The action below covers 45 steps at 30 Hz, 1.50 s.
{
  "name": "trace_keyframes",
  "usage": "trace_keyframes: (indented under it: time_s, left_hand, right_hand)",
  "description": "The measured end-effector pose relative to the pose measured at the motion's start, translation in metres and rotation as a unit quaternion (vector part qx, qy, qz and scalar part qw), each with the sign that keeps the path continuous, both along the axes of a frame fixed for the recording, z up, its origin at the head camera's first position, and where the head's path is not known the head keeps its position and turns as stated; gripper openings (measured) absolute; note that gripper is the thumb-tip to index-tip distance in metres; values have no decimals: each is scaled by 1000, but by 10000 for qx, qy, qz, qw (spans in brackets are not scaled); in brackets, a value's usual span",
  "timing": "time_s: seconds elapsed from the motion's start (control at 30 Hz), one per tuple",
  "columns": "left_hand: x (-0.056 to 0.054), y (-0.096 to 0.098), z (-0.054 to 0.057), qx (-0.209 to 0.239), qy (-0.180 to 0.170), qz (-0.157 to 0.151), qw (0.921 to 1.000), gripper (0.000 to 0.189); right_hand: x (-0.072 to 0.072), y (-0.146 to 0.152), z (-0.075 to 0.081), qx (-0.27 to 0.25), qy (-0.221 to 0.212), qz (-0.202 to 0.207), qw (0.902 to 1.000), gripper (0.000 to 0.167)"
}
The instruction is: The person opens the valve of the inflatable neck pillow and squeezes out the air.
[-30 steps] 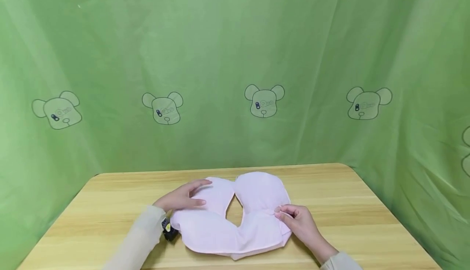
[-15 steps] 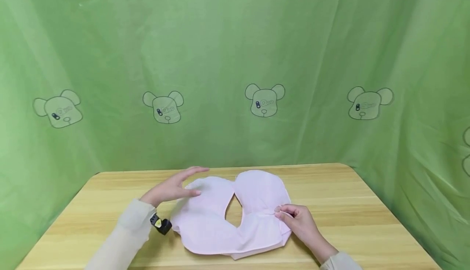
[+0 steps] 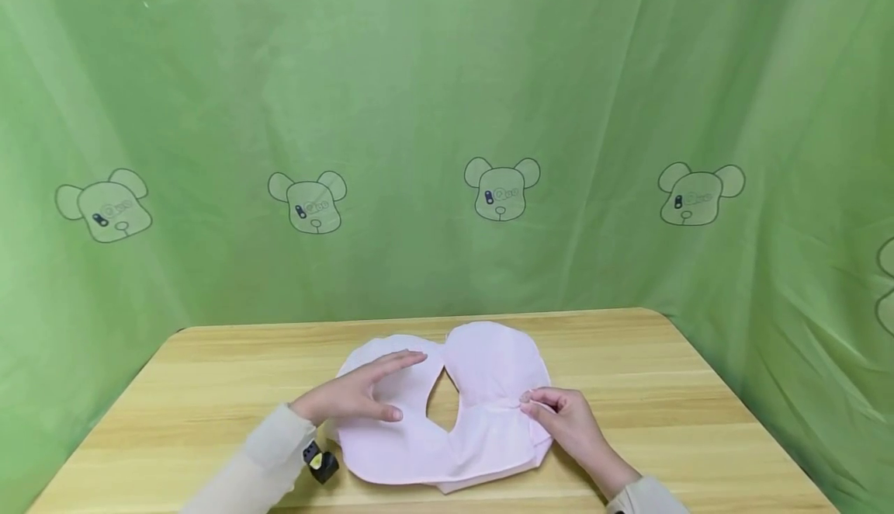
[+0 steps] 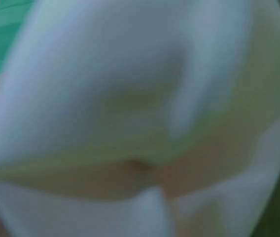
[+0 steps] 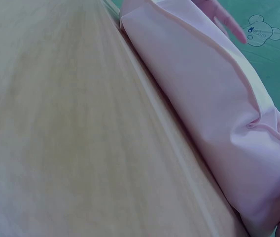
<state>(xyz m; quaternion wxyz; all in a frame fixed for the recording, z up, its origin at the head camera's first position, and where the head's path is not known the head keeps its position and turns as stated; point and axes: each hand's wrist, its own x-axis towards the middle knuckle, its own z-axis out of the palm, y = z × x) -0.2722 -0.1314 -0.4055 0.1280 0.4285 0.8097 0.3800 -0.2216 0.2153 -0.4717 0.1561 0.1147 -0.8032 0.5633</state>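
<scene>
A pale pink, soft U-shaped neck pillow (image 3: 401,452) lies on the table, its two rounded lobes at the far side and a narrow gap between them. Over the left lobe is my left hand (image 3: 356,391), fingers extended and thumb apart, gripping nothing. My right hand (image 3: 567,419) pinches the fabric at the pillow's right edge between thumb and fingers. Puckers run from that pinch in the right wrist view, where the pillow's seamed side (image 5: 199,84) fills the middle. The left wrist view shows only blurred pale fabric (image 4: 105,74) up close.
The wooden table (image 3: 698,436) extends to both sides of the pillow. Behind it hangs a green curtain (image 3: 405,265) printed with bear heads. A small black device (image 3: 321,463) is strapped at the left wrist.
My left hand lifted up and left off the pillow, then came back down and right over the left lobe. The right hand keeps its pinch in the same place.
</scene>
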Motion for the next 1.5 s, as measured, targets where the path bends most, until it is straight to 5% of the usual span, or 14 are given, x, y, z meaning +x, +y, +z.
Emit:
trace_keyframes:
  time_s: [0.33,0.57,0.9,1.5]
  left_hand:
    - [-2,5,5,108,61,20,9999,76]
    - [1,9,-17,-399,-310,26,9987,82]
    - [3,13,-42,-398,-800,-102,9959,83]
    - [3,16,-50,-515,-1006,-527,9922,91]
  right_hand:
    - [0,2,1,85,-49,79,9999,3]
    - [0,2,0,2,118,253,9996,6]
    - [-2,2,-3,70,55,106,9999,4]
    - [-2,3,-2,168,-68,55,9998,4]
